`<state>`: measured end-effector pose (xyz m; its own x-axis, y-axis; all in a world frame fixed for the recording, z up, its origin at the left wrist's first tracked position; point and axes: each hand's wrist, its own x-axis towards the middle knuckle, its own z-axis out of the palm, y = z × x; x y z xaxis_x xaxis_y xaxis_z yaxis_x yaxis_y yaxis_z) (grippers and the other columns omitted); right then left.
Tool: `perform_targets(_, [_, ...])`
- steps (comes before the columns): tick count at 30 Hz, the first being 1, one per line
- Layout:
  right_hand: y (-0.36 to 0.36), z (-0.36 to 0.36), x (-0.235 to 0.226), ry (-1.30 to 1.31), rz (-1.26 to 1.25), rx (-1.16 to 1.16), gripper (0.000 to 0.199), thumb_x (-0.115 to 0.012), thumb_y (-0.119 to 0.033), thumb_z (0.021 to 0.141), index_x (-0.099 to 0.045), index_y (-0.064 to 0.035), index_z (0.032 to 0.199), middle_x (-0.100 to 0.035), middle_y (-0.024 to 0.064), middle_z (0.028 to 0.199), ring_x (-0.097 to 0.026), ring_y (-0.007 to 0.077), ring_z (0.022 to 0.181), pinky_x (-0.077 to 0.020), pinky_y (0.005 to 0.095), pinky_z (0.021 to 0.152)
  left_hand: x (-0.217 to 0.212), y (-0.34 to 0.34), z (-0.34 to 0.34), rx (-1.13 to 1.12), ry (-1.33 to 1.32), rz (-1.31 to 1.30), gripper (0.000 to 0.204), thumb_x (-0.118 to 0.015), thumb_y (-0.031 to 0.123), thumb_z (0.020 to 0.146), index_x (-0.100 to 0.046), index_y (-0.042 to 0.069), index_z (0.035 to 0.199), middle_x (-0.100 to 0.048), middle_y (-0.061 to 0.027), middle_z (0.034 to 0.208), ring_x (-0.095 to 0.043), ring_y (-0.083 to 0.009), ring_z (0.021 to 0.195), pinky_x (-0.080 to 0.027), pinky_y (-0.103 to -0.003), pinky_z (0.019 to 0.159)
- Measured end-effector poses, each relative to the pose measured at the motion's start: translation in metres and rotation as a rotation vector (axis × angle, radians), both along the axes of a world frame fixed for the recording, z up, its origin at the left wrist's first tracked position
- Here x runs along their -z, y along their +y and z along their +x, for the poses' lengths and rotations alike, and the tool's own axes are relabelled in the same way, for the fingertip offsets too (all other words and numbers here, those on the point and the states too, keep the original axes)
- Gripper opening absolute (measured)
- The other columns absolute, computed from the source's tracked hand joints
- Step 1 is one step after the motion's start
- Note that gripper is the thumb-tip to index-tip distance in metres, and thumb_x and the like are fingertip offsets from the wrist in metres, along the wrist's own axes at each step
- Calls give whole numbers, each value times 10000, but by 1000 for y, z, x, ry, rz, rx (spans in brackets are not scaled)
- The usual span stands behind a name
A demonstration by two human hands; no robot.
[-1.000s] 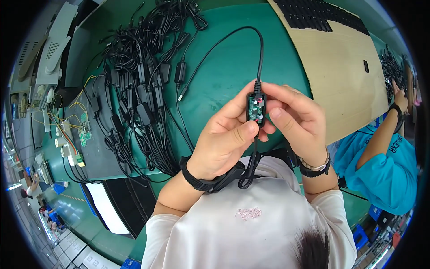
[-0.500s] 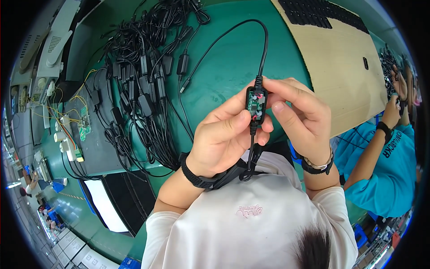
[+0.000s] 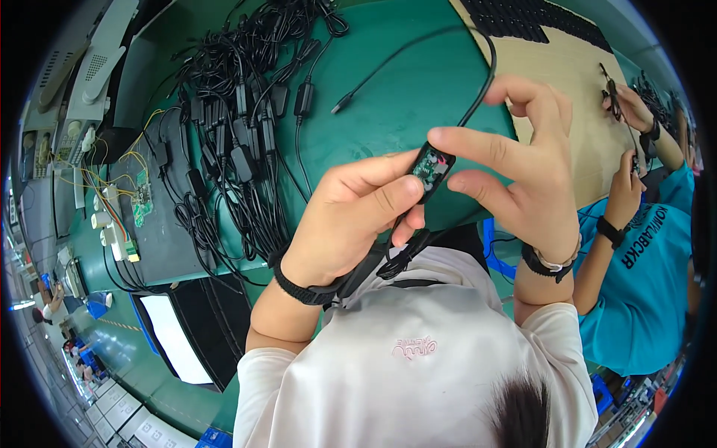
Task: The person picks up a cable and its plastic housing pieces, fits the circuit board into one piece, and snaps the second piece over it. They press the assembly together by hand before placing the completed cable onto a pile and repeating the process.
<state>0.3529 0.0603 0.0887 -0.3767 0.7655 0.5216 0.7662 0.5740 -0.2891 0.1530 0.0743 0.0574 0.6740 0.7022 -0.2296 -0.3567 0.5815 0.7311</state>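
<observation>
1. Left hand (image 3: 351,209) pinches the open case (image 3: 423,154), over the table (image 3: 418,89) near its edge
2. Right hand (image 3: 534,172) loosely spread, one fingertip (image 3: 436,136) at the case's upper end
3. A slack pinch could spill the board (image 3: 429,167); a tug on the cable (image 3: 491,71) could loosen it
4. Beyond, open room lies between cable pile (image 3: 237,112) and cardboard (image 3: 582,82)

Black cable (image 3: 493,61) (upper loop) blurry

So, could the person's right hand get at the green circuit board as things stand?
Probably yes: the right hand is beside the open black case, thumb and index finger apart, and the green circuit board looks largely exposed. Only the thumb of the left hand crowds its lower left edge.
</observation>
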Motion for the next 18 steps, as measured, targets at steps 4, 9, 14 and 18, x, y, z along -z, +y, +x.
perform_targets(4, [2,-2,-5,-53,0,-101,383,-699,-261,621,-655,-156,987,-508,67,864,-464,236,821,-377,354,715,-3,0,-6,68,137,157,265,-503,86,878,-539,-40,1108,-561,-55,888,-518,-86,607,-418,-191,510])
perform_targets(9, [2,-6,3,78,-74,-220,396,-739,-238,570,-647,-54,908,-521,50,709,-480,227,672,-390,329,635,-20,-4,-8,-32,75,125,220,-532,61,847,-569,-54,1032,-578,-86,944,-545,-118,692,-452,-228,622])
perform_targets(14, [-3,-5,-4,197,24,-101,375,-762,-178,581,-631,-6,887,-550,53,663,-500,194,587,-410,278,583,-23,-13,-31,-546,328,874,233,-588,58,787,-588,-44,997,-583,-123,1016,-568,-197,811,-457,-303,734])
perform_targets(18, [-6,-8,-18,370,182,103,338,-781,-130,581,-619,-24,859,-596,36,680,-526,134,544,-433,236,507,-42,-30,-41,-221,311,1161,316,-606,57,763,-565,-33,1062,-575,-149,1051,-566,-255,900,-442,-333,805])
